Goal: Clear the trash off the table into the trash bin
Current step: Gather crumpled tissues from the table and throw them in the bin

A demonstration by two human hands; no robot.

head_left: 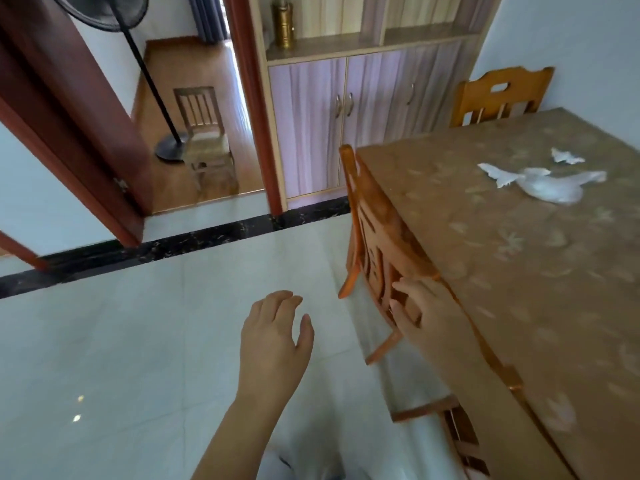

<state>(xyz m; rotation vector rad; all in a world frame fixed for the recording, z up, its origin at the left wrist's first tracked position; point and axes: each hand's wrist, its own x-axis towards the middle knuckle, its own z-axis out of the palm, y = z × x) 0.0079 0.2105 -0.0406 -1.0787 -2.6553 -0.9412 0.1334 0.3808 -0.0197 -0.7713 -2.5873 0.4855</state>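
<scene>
I see an orange slatted wooden chair [374, 237] at 1 o'clock, tucked against the table [519, 289], blocking that side. Right hand [420, 308] is spread against the chair back, holding nothing. Left hand [273, 337] is relaxed and empty over glossy floor tiles [138, 341]. Crumpled white trash [547, 187] lies at 2 o'clock on the brown patterned cloth, a torn scrap [566, 156] just beyond.

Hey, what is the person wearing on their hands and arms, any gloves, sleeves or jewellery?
Nothing visible. The left hand is ungloved, with no ring showing, and its forearm is bare to the frame's edge: no sleeve, watch or bracelet. The right hand is ungloved too; its arm is not visible.
</scene>
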